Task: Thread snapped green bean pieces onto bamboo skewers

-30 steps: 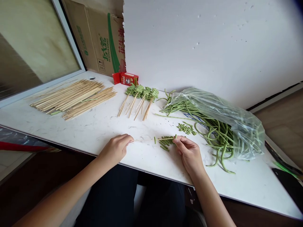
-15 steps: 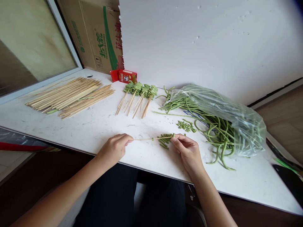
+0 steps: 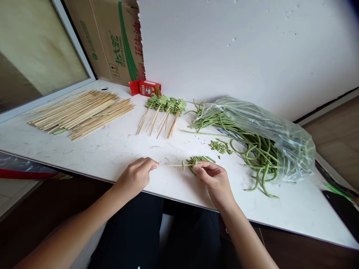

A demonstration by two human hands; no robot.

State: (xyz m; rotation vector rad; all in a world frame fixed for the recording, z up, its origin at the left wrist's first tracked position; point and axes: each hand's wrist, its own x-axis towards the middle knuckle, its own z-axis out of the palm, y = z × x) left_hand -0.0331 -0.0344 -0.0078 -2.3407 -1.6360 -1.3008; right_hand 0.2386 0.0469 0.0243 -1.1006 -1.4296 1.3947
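Observation:
My left hand (image 3: 140, 173) is closed on one end of a thin bamboo skewer (image 3: 169, 165), held level just above the front of the table. A short green bean piece (image 3: 183, 165) is threaded crosswise partway along the skewer. The fingers of my right hand (image 3: 211, 177) pinch a second bean piece (image 3: 195, 163) on the skewer, to the right of the first. Behind and below the right fingers lies a row of cut bean pieces (image 3: 202, 159), partly hidden by that hand.
Loose skewers (image 3: 75, 112) lie at left. Bean-loaded skewers (image 3: 165, 104) sit at the back beside a red box (image 3: 150, 88). Small bean scraps (image 3: 220, 146) and long beans (image 3: 260, 149) in a clear plastic bag (image 3: 294, 149) are at right. A cardboard box (image 3: 112, 41) stands behind.
My right hand has moved left along the skewer, bringing the pinched bean piece closer to the first one. The first piece now hangs more upright. My left hand stays nearly still.

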